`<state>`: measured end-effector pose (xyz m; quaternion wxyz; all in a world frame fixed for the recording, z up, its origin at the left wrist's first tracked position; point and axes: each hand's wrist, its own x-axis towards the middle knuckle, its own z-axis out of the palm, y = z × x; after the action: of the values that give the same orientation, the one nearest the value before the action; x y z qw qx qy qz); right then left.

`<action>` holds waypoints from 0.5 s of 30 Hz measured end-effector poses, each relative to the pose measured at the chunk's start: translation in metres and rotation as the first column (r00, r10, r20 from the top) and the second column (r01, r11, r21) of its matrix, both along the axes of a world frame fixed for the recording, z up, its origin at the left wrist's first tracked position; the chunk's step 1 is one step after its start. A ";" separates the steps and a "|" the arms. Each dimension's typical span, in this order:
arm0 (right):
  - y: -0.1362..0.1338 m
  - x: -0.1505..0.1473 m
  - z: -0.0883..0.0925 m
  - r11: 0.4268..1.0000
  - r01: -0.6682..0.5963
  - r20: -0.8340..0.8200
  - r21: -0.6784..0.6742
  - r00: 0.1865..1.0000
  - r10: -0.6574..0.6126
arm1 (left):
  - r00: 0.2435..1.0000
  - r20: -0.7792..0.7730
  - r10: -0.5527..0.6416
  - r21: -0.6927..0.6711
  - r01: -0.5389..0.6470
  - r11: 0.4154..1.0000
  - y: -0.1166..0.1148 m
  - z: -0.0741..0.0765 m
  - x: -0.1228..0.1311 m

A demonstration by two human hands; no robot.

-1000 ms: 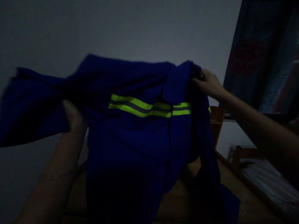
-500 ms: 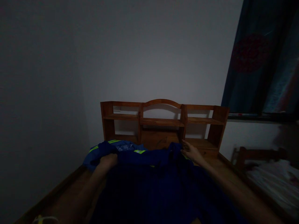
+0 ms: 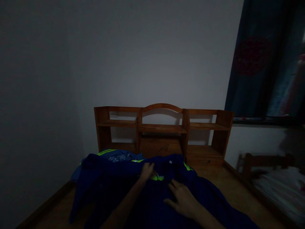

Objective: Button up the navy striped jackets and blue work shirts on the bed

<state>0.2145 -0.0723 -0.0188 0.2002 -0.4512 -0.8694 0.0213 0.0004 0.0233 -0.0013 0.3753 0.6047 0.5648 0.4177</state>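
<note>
A dark blue work jacket (image 3: 111, 181) with yellow-green reflective stripes lies spread on a wooden bed platform (image 3: 214, 178). My left hand (image 3: 147, 171) rests on it near the collar, fingers curled on the cloth beside a reflective stripe. My right hand (image 3: 182, 198) lies flat on the jacket a little nearer to me, fingers spread and holding nothing. The room is very dim.
A wooden headboard with open shelves (image 3: 162, 127) stands behind the jacket against a pale wall. A dark curtain (image 3: 267, 60) hangs at the right. Lower right, another bed with pale bedding (image 3: 278, 187).
The jacket was held up in the air a second ago and now lies on the bed. Both hands have moved from its outer edges in to its middle.
</note>
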 end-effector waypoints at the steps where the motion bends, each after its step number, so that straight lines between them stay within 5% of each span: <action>1: -0.003 0.006 -0.009 0.999 -0.021 -0.008 -0.028 1.000 0.021 | 0.998 0.064 -0.003 0.012 0.002 1.000 0.011 0.006 -0.005; 5: -0.017 0.026 -0.033 0.991 -0.099 -0.080 -0.090 0.993 0.092 | 0.889 0.457 -0.029 0.100 -0.019 0.995 0.043 0.027 -0.019; 7: -0.023 0.032 -0.036 0.983 -0.125 -0.108 -0.134 0.988 0.111 | 0.855 0.517 -0.040 0.099 -0.014 0.995 0.049 0.026 -0.018; 11: -0.036 0.038 -0.029 0.940 -0.146 -0.081 -0.310 0.989 0.127 | 0.975 0.181 -0.129 0.224 0.087 0.971 0.035 -0.002 -0.005; 15: -0.042 0.034 -0.009 0.899 -0.163 -0.175 -0.407 0.980 0.098 | 0.983 -0.143 -0.112 0.427 0.163 0.889 0.004 -0.033 0.005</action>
<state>0.2489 -0.1142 -0.0280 0.1617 -0.4212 -0.8553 0.2548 0.0059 0.0271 -0.0346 0.2256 0.7349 0.4329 0.4708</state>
